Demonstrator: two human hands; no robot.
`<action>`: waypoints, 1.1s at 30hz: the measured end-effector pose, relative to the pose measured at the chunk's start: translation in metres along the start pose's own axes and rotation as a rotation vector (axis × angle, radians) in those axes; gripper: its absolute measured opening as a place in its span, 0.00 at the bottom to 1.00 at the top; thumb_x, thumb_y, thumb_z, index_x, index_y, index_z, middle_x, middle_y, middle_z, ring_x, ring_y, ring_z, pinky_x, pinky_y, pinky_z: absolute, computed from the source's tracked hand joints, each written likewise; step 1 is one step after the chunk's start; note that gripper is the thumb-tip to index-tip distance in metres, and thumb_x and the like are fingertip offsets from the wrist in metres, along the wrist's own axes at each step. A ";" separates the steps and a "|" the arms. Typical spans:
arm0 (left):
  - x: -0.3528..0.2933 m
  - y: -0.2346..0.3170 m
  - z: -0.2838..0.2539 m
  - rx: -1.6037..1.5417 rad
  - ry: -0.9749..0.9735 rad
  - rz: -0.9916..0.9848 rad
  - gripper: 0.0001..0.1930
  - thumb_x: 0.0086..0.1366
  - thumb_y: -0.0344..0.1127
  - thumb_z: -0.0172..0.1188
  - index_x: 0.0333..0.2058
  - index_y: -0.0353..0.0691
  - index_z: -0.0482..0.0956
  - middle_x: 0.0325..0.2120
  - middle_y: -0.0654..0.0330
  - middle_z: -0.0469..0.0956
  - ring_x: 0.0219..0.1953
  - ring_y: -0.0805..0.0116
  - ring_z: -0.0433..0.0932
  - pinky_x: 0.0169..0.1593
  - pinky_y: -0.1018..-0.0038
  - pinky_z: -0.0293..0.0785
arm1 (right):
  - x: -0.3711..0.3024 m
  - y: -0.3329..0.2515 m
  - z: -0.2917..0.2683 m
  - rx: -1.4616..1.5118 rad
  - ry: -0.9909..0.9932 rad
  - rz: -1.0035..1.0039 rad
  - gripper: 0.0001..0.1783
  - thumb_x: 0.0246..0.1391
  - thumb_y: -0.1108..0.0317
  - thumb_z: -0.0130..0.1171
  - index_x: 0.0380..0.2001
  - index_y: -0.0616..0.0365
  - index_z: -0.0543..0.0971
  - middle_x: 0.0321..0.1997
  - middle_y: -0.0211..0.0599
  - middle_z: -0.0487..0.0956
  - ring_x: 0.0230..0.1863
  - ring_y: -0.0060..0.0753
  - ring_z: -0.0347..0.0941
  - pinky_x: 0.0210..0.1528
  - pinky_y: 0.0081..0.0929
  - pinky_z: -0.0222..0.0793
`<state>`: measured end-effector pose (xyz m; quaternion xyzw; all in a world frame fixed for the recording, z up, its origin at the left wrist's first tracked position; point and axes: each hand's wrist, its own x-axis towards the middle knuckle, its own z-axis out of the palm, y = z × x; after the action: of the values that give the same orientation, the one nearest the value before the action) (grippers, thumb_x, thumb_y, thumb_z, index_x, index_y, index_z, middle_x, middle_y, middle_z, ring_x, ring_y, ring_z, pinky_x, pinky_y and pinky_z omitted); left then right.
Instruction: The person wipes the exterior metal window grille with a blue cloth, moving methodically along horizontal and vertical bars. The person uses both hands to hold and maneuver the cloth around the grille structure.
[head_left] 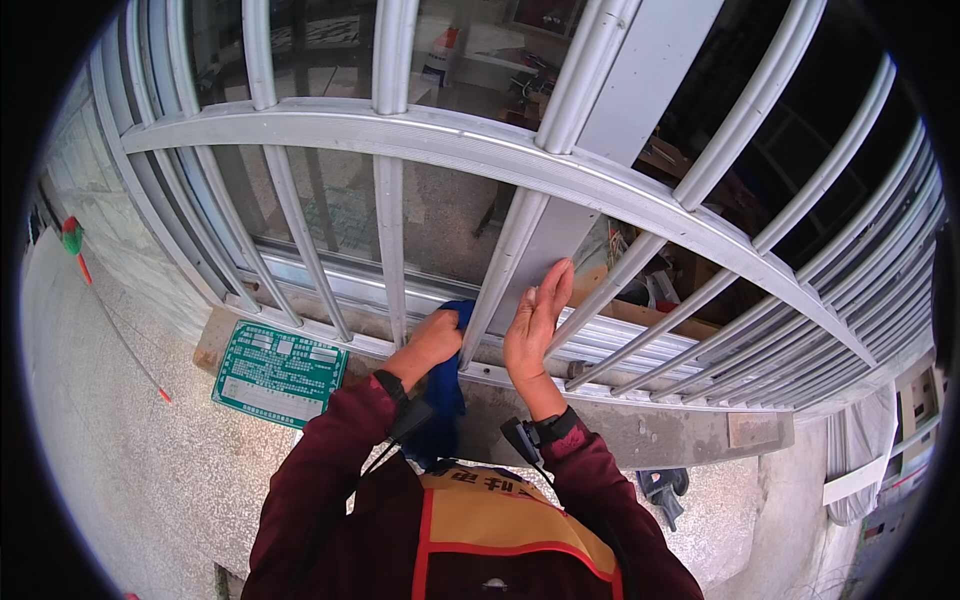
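My left hand point(432, 343) is closed on a blue cloth point(445, 390) at the foot of the metal window grille point(390, 215). Part of the cloth goes up behind the fist to the bars, and the rest hangs down over the sill point(500, 420). Just to the right, my right hand point(535, 328) is held upright with straight fingers, its edge by a slanting silver bar point(510, 250). Nothing shows in that hand; whether it touches the bar I cannot tell.
A green printed sign point(280, 372) is fixed below the grille on the left. Behind the bars are window glass point(330, 200) and a cluttered room. A dark grey tool-like object point(663, 492) lies below the sill on the right. A thin rod with a red tip point(120, 340) is at far left.
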<state>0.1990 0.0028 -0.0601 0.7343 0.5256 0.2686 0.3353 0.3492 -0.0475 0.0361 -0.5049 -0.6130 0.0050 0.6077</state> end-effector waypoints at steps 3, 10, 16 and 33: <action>0.011 0.000 -0.001 0.055 -0.049 0.077 0.15 0.62 0.43 0.56 0.34 0.36 0.82 0.32 0.42 0.81 0.38 0.44 0.80 0.41 0.60 0.75 | 0.000 0.000 0.000 -0.020 0.000 0.026 0.34 0.62 0.82 0.43 0.71 0.63 0.51 0.74 0.55 0.47 0.75 0.50 0.45 0.72 0.34 0.44; 0.002 -0.008 -0.003 0.135 -0.143 0.016 0.12 0.62 0.38 0.57 0.40 0.38 0.82 0.36 0.45 0.82 0.40 0.49 0.81 0.45 0.63 0.75 | 0.001 -0.006 -0.004 0.039 -0.009 0.002 0.37 0.59 0.83 0.46 0.70 0.65 0.49 0.75 0.60 0.46 0.75 0.59 0.45 0.72 0.38 0.47; -0.018 0.003 0.004 -0.255 0.115 0.169 0.13 0.58 0.36 0.57 0.37 0.34 0.82 0.33 0.39 0.80 0.40 0.41 0.79 0.43 0.57 0.74 | 0.002 -0.003 -0.005 0.033 -0.029 0.042 0.38 0.60 0.83 0.46 0.71 0.65 0.47 0.76 0.58 0.43 0.75 0.59 0.44 0.72 0.38 0.47; -0.052 -0.001 -0.006 -0.784 0.135 -0.105 0.05 0.64 0.28 0.58 0.36 0.38 0.81 0.29 0.61 0.81 0.31 0.70 0.79 0.36 0.70 0.76 | -0.002 -0.010 -0.010 0.062 -0.076 0.047 0.38 0.60 0.85 0.43 0.72 0.60 0.46 0.77 0.55 0.38 0.76 0.56 0.40 0.69 0.33 0.51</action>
<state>0.1776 -0.0451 -0.0594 0.5036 0.4408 0.4788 0.5681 0.3504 -0.0595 0.0437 -0.4997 -0.6230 0.0573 0.5991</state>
